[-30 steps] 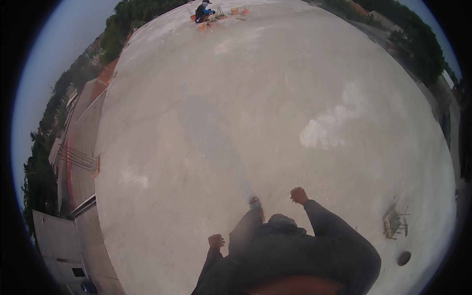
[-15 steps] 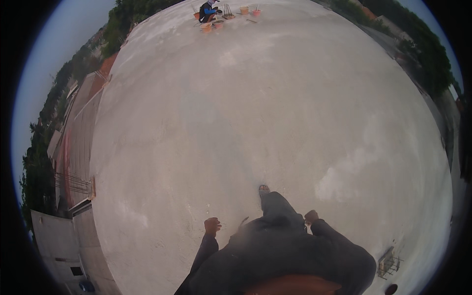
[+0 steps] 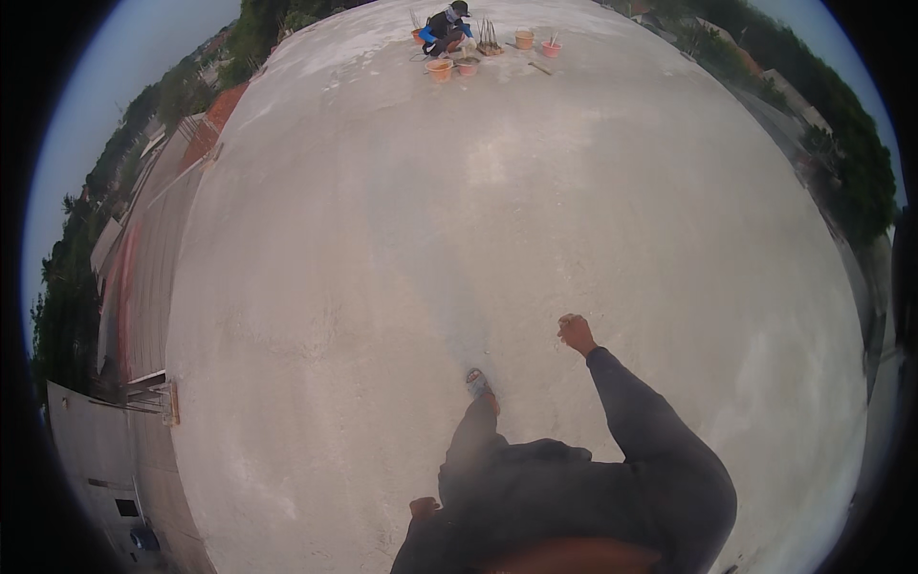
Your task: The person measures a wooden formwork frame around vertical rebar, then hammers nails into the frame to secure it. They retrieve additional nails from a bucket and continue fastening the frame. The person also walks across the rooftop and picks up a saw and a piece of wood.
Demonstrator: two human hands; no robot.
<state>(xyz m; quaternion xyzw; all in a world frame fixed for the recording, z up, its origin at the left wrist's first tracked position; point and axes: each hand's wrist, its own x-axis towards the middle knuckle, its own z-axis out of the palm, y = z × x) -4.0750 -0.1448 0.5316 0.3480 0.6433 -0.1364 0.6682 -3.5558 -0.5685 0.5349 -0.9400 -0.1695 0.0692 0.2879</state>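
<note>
My right hand [image 3: 576,332] swings out ahead of me above the pale concrete slab [image 3: 363,287], its fingers curled in loosely with nothing seen in them. Low beside my body is my left hand [image 3: 424,506], partly covered by my dark clothing, so its fingers hardly show. Neither hand touches any object. One sandalled foot [image 3: 477,383] is set forward on the concrete.
A person [image 3: 446,31] crouches at the far end among an orange bucket [image 3: 439,70], other buckets and upright rods [image 3: 488,36]. Sheet roofs [image 3: 153,277] lie beyond the slab's left edge. Trees [image 3: 851,182] stand past the right edge.
My right hand has swung forward and my left hand back toward my body. The other foot is now in front. The crouching person and buckets appear nearer.
</note>
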